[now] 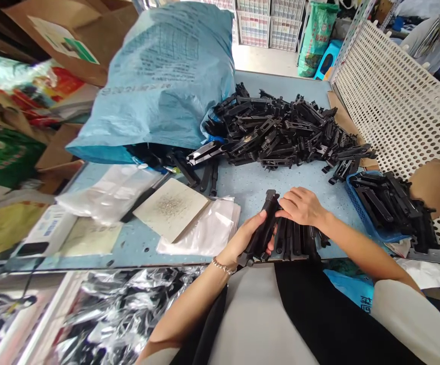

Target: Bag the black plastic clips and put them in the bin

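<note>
Right at the near edge of a pale blue, speckled counter (239, 182), straight into close work. Holding a long, narrow, hard-looking black part (267, 224) in the left grip (245, 236), closed with fingers wrapped round the middle; perhaps with a second alongside, hard to tell. Reaching to its upper end with the right grip (299, 205), bunched almost to a fist; cannot tell whether pinching anything there. Judging by shape: stiff, fairly light, likely smooth enough to slip, perhaps delicate at the slim ends. Best taken round the solid middle, clear of the protruding tips. On past a side-by-side row of similar black parts (298, 241), right to a blue plastic basket (362, 217) full of more, left to a square cream board (170, 208) dusted with dark grit, against thin white plastic sheets (214, 230). Farther out, over to a tangled heap of black parts (281, 132) by the mouth of a bulging blue woven sack (162, 76). Way back, to white slatted crates (269, 28).
</note>
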Action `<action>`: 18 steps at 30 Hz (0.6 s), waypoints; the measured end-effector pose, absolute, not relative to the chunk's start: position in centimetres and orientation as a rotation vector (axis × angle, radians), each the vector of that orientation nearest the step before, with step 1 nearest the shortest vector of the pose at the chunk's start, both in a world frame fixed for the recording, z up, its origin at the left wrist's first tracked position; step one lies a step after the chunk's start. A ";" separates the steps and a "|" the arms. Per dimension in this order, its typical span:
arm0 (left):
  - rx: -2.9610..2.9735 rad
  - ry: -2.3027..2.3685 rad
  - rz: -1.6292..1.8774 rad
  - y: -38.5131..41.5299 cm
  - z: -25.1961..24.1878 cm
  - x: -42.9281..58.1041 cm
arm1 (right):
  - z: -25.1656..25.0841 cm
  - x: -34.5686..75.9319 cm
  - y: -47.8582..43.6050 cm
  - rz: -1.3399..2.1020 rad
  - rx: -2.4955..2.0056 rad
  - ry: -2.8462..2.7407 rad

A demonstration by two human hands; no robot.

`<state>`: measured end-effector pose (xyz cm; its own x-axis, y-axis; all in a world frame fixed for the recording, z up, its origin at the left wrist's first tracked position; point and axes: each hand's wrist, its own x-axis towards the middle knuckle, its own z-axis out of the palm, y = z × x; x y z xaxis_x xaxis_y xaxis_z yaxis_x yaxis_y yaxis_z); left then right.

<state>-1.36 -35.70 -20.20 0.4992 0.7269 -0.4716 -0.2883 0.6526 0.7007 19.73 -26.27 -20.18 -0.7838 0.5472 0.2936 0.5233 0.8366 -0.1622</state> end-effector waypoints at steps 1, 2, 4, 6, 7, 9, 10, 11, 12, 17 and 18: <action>0.587 0.831 0.659 -35.6 -20.3 -1.1 | -20.1 19.7 -25.9 0.094 -0.802 -2.706; 0.585 0.840 0.672 -35.3 -20.4 -0.7 | -20.1 19.5 -25.5 0.080 -0.822 -2.710; 0.582 0.909 0.752 -34.6 -20.8 -0.3 | -20.3 18.9 -25.2 0.048 -0.946 -2.652; 0.551 1.008 0.873 -33.8 -21.0 -0.4 | -20.6 18.2 -25.8 0.033 -1.072 -2.563; 0.534 1.052 0.939 -33.4 -21.0 -0.6 | -20.8 17.8 -26.4 0.039 -1.082 -2.542; 0.520 1.106 1.041 -33.0 -21.0 -1.3 | -21.1 17.1 -28.2 0.059 -0.942 -2.587; 0.523 1.117 1.067 -32.9 -20.9 -1.6 | -21.3 16.8 -29.1 0.061 -0.829 -2.634; 0.531 1.122 1.081 -32.9 -21.0 -1.8 | -21.5 16.5 -30.0 0.054 -0.715 -2.680; 0.541 1.124 1.080 -33.0 -21.0 -1.9 | -21.8 16.3 -30.7 0.041 -0.613 -2.716; 0.712 1.244 1.109 -33.2 -23.4 -1.6 | -23.5 15.8 -32.3 -0.002 -0.531 -2.676; 0.767 1.290 1.129 -33.3 -24.3 -1.6 | -23.7 15.9 -32.5 -0.005 -0.574 -2.654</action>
